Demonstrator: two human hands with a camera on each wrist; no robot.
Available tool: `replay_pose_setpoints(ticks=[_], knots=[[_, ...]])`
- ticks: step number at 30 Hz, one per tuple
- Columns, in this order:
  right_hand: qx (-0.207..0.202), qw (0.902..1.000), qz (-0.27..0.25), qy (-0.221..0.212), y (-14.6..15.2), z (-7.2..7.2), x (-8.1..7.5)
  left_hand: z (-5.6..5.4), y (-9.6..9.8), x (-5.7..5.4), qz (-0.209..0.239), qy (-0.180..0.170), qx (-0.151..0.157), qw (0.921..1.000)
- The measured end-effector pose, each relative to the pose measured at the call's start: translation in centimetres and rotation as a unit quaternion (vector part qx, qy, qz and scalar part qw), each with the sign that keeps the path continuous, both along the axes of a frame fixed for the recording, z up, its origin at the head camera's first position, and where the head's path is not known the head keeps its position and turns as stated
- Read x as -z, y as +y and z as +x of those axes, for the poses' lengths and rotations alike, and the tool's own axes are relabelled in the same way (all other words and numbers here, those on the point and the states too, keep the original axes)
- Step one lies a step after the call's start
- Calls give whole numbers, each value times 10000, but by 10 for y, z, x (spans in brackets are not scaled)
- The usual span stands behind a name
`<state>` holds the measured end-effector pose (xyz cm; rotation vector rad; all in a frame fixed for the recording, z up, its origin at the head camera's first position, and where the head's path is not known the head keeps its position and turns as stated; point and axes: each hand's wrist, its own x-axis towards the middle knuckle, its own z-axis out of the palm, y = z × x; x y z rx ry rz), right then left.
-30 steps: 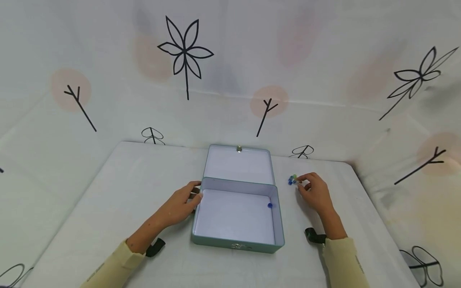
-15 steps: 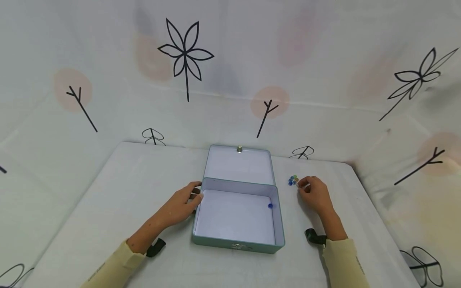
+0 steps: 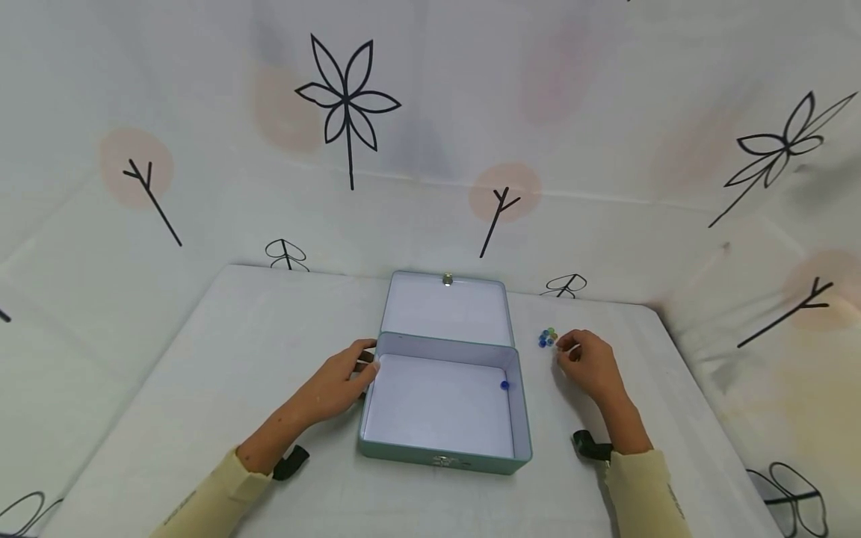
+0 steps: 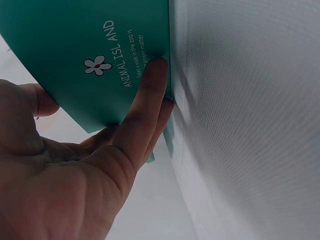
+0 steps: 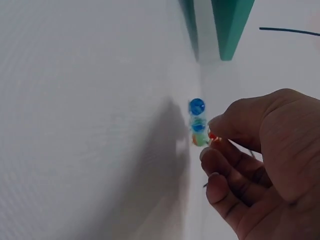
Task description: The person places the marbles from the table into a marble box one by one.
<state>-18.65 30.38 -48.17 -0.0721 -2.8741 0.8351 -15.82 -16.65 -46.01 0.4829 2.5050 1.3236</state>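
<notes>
A green tin box [image 3: 437, 453] with a pale inside stands with its lid [image 3: 446, 306] laid back behind it. My left hand [image 3: 339, 381] holds its left wall, thumb at the rim and fingers against the printed outside [image 4: 75, 45]. Inside, near the right wall, lies one dark blue marble [image 3: 504, 385]. To the right of the box, my right hand [image 3: 587, 364] pinches a small marble [image 5: 213, 135] with a red bit showing; thumb and fingers mostly hide it. Several blue and green marbles [image 3: 543, 338] lie grouped just left of those fingertips.
The table is covered with a white cloth [image 3: 269, 321]. Behind it and at the sides hangs a white backdrop [image 3: 430, 224] with drawn flowers and twigs. Dark wrist-camera pieces [image 3: 590, 446] sit beside both wrists.
My right hand has drawn slightly back toward me and away from the grouped marbles, which now show more fully. My left hand and the tin box have stayed in place.
</notes>
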Motion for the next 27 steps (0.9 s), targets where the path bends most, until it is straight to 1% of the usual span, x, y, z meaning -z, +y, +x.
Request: replay_pose_setpoints(ticks=[5,11,19,27], knots=[[-194,9990,61,394,-3,4,-7,0,0,-1,-15,-28,-26,10000],[-488,9952,53,843,-11,9,-18,0,0,-1,0,-43,-27,10000],[-691,9915,21,1099,-28,20,-34,0,0,-1,-36,-40,-35,10000],[-1074,9835,149,1448,-46,29,-44,0,-1,1,-40,53,21,10000]])
